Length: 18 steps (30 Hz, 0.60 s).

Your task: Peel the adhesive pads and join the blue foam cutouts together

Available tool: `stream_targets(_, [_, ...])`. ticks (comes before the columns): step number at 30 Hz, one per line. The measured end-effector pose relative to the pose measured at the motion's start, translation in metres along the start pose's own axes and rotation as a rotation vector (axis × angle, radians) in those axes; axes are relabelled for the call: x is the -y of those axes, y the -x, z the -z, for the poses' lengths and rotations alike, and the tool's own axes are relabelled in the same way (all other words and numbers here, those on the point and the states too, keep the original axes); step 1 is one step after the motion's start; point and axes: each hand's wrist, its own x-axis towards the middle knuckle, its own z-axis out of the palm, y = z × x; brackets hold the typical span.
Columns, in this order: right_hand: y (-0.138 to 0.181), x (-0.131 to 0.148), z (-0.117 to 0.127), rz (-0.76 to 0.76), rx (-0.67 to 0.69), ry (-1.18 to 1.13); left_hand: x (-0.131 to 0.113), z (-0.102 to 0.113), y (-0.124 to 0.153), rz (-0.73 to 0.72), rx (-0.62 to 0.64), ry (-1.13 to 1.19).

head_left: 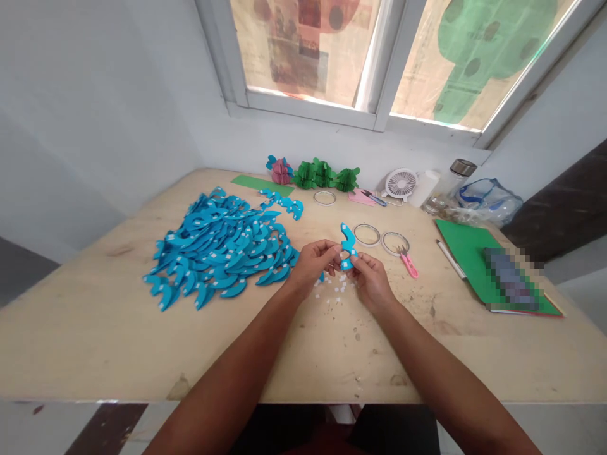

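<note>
Head: both hands pinch curved blue foam piece.

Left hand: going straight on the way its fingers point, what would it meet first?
The left hand points right and slightly away, at the blue cutout it pinches with the right hand; beyond that, probably the clear ring behind it, though depth is unclear.

In the middle of the frame I see my left hand and right hand pinching one blue curved piece that stands up between them. Small white bits lie on the surface just under my hands. A big blue pile sits to the left. Pink scissors lie near on the right, with a green book further right.
</note>
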Motion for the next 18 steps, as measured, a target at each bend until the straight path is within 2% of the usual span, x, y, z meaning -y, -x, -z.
stream_targets(7, [-0.0025,0.0048,0.0025,-0.035,0.011,-0.197,-0.0014,0.0024,0.0041,-0.118,0.206,-0.089])
stream_targets(12, [-0.0033,0.0041,0.0035,-0.056,0.038,-0.271,0.0028,-0.0015,0.0035,-0.232,0.159,-0.214])
stream_targets(18, [-0.0036,0.0030,0.0039,-0.059,0.036,-0.281,0.0012,-0.0059,0.0055,-0.286,0.137,-0.274])
